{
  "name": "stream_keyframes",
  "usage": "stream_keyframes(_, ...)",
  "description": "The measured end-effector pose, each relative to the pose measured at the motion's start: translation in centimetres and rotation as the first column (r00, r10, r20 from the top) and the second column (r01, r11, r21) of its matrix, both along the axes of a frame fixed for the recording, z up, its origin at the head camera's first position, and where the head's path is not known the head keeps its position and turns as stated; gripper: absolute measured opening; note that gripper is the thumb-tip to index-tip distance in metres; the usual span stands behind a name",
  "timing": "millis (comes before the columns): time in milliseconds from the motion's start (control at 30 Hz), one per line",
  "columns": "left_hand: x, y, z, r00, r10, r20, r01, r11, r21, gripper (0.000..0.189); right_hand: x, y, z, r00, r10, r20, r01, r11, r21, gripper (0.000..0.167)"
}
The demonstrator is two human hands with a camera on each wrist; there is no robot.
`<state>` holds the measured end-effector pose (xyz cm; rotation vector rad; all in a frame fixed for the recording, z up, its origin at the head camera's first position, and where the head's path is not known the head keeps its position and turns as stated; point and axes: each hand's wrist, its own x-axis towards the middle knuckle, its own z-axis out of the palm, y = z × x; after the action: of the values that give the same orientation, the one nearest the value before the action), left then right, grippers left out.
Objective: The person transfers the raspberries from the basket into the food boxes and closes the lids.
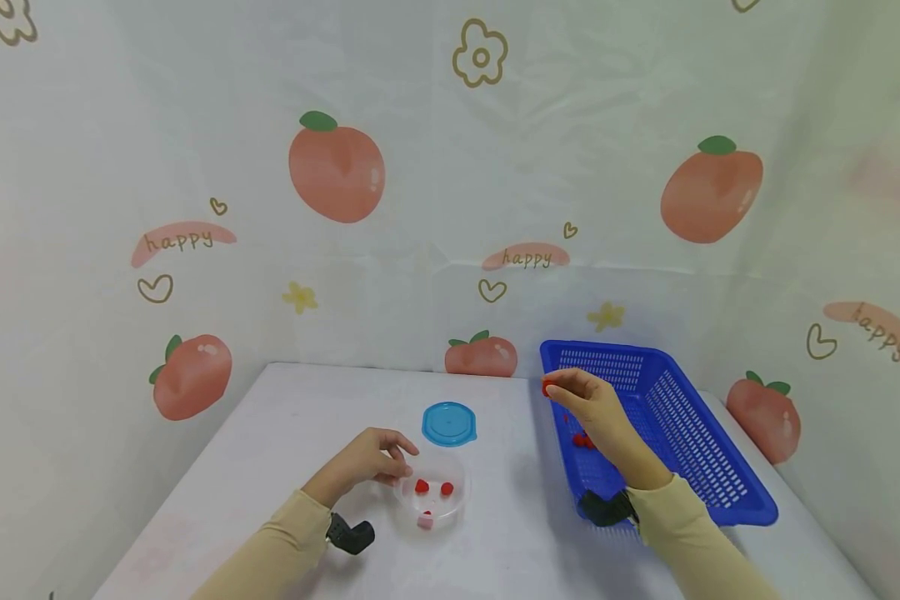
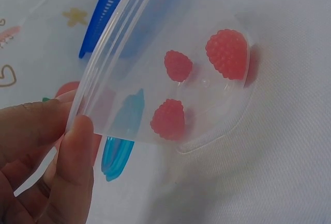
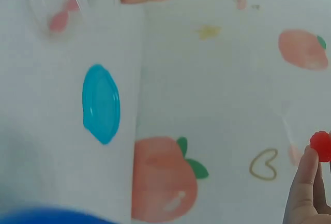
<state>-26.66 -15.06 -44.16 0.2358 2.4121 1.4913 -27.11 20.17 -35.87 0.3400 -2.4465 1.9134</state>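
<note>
A clear round plastic container (image 1: 457, 500) stands on the table, and three red raspberries (image 2: 226, 53) lie on its bottom. My left hand (image 1: 378, 458) pinches the container's rim between thumb and fingers, at its left side. Up over the left edge of the blue basket (image 1: 708, 450), my right hand (image 1: 596, 408) pinches one red raspberry (image 3: 321, 146) between its fingertips. More red raspberries (image 1: 583, 440) lie inside the basket, partly hidden behind the right hand and wrist.
A round blue lid (image 1: 450, 424) lies flat on the white table (image 1: 330, 400), just behind the container. The basket takes up the table's right side. At the back hangs a white curtain (image 1: 420, 292) printed with fruit and hearts.
</note>
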Motion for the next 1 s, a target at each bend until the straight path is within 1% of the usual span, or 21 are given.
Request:
stream_keyframes(133, 0.0, 0.0, 0.0, 1.0, -0.002, -0.002, 0.002, 1.0, 0.001, 0.025, 0.4, -1.1, -0.4, 1.0, 0.025, -0.009, -0.025, 1.0, -0.008, 0.035)
stream_keyframes(300, -0.1, 0.0, 0.0, 1.0, 0.0, -0.001, 0.0, 1.0, 0.006, 0.025, 0.9, -2.6, -1.0, 0.998, 0.067, -0.016, -0.068, 0.996, -0.053, 0.033)
stream_keyframes(400, -0.2, 0.0, -0.2, 1.0, 0.0, 0.0, 0.0, 1.0, 0.007, 0.025, 1.3, -3.5, -1.4, 0.996, 0.091, -0.004, -0.091, 0.994, -0.068, 0.032)
stream_keyframes(500, -0.3, 0.0, -0.3, 1.0, -0.003, 0.0, 0.003, 1.0, 0.008, 0.025, 1.6, -4.4, -1.9, 0.995, 0.099, 0.011, -0.098, 0.993, -0.069, 0.032)
stream_keyframes(700, -0.3, 0.0, -0.3, 1.0, -0.01, -0.004, 0.01, 1.0, 0.012, 0.026, 2.4, -5.7, -2.9, 0.992, 0.117, 0.042, -0.115, 0.992, -0.046, 0.031)
stream_keyframes(1000, -0.3, -0.1, -0.4, 1.0, 0.001, -0.001, -0.001, 1.0, 0.01, 0.026, 2.6, -7.2, -5.0, 0.979, 0.192, 0.061, -0.187, 0.979, -0.084, 0.03)
